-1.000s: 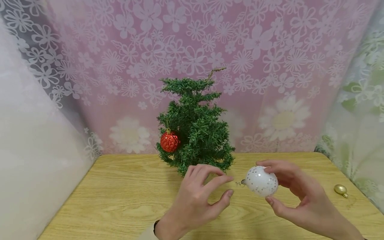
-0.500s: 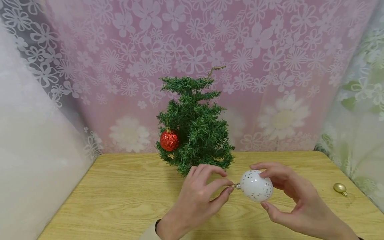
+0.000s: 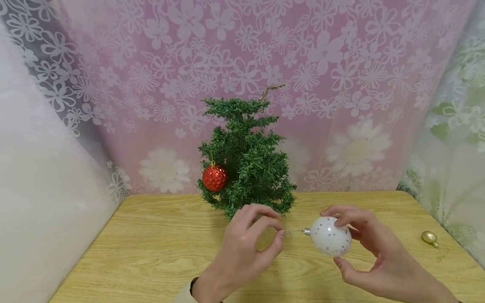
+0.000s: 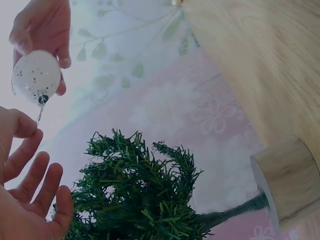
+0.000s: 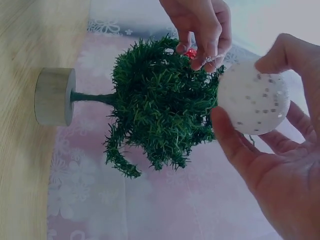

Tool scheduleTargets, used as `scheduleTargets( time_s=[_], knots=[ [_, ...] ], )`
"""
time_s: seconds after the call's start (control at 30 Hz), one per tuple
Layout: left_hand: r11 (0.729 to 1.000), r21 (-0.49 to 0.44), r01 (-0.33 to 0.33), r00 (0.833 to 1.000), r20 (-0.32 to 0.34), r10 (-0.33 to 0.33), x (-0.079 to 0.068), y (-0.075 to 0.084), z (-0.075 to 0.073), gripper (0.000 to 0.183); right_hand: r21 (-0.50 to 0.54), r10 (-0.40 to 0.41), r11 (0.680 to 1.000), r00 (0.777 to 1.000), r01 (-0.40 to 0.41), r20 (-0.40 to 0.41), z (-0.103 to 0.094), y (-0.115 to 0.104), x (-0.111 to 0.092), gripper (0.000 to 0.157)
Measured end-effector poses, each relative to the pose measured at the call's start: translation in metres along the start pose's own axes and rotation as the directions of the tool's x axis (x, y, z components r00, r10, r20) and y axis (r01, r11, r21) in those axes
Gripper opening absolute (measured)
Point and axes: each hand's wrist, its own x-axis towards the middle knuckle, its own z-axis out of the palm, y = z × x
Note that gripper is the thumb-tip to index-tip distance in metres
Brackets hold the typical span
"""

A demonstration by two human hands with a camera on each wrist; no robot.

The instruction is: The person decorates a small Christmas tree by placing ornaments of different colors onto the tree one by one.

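One white ball (image 3: 331, 237) is held sideways before the tree (image 3: 246, 160), the right hand (image 3: 379, 248) clamped around its sides and the left hand (image 3: 246, 248) pinching its thin string (image 3: 294, 231), apparently to draw the string straight.

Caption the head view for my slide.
Left hand pinches the thread of a white bauble held in the right hand, near a green tree.

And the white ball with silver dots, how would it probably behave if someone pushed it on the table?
The white ball is round, so it would likely roll, though its protruding silver cap may make it veer. Its glossy surface, which shows a bright reflection, could be slippery in the right hand.
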Motion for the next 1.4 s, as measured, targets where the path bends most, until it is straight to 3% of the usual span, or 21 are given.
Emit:
scheduleTargets(
  time_s=[0.2,0.33,0.43,0.5,0.63,0.77,1.1,1.4],
  knots=[
    [0.999,-0.03,0.035,0.999,-0.016,-0.035,0.0,0.002,-0.001,0.012,-0.062,0.031,0.998,0.997,-0.027,0.064,0.008,0.001,0.001,0.066],
    [0.999,-0.027,0.02,0.999,-0.037,-0.021,0.0,0.002,0.0,0.012,-0.043,0.169,0.985,0.98,-0.166,0.103,0.012,-0.003,0.002,0.07],
    [0.999,-0.041,0.021,0.999,-0.037,-0.023,0.0,0.003,0.001,0.01,-0.101,0.263,0.962,0.959,-0.253,0.104,0.016,-0.005,0.004,0.062],
    [0.998,-0.054,0.027,0.999,-0.035,-0.028,-0.001,0.004,0.001,0.008,-0.135,0.276,0.955,0.958,-0.265,0.074,0.021,-0.005,0.006,0.052],
    [0.998,-0.069,0.012,0.999,-0.041,-0.015,-0.001,0.005,0.002,0.007,-0.128,0.205,0.97,0.979,-0.205,-0.014,0.031,-0.001,0.011,0.035],
    [0.998,-0.067,-0.015,0.999,-0.052,0.011,0.0,0.007,0.004,0.004,-0.182,0.159,0.969,0.985,-0.167,-0.06,0.035,0.002,0.014,0.038],
    [0.998,-0.044,-0.034,0.998,-0.047,0.032,-0.001,0.011,0.005,0.006,-0.308,0.088,0.946,0.995,-0.098,-0.046,0.037,0.001,0.019,0.048],
    [0.999,-0.034,-0.021,0.999,-0.035,0.019,-0.001,0.009,0.003,0.003,-0.369,0.045,0.928,0.998,-0.055,-0.036,0.039,0.004,0.018,0.044]
  ],
)
